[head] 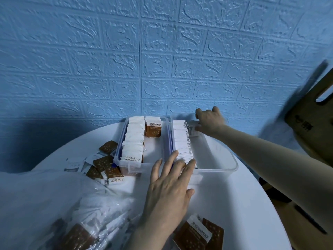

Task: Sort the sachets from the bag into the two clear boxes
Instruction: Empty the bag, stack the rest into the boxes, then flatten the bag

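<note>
Here, two clear boxes (216, 170); left hand (169, 192) flat on sachets (182, 141), right hand (210, 121) pinching some.

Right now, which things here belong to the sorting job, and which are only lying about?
Belongs to the job:
- left clear box, holding white and brown sachets
- right clear box, with a white row
- plastic bag
- loose brown sachets on the table
- left hand and right hand, at the right box's row

Only lying about:
- cardboard box
- blue wall
</note>
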Tool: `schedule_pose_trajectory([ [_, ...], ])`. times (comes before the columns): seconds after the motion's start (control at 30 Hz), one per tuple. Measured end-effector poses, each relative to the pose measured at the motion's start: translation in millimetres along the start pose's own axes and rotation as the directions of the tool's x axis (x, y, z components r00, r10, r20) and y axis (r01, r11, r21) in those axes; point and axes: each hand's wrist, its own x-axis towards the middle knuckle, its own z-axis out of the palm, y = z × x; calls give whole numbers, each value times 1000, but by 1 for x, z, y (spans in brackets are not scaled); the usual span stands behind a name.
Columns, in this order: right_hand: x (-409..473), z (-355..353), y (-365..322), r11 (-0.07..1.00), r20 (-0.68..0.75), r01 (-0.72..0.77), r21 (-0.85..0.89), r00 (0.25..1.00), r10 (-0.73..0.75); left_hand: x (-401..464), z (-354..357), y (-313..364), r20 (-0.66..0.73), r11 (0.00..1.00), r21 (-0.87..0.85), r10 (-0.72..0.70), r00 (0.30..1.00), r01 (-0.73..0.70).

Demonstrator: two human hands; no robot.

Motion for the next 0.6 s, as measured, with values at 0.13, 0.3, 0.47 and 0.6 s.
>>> schedule_pose_trajectory([
  [0.13,-2,0,-2,999,11,31,-27,999,-30,0,0,0,-1,1000,-2,2,1000,-2],
  [0.3,-3,0,-2,993,32,18,120,999,-22,0,0,0,3,1000,-1,-2,1000,2],
  [0.47,-7,0,-6,991,-52,48,-126,997,-55,0,0,1,12,1000,2,-5,1000,5],
  [0.6,-7,2,-9,995,-35,37,-89,999,-40,0,0,0,15,1000,5,-4,1000,4],
])
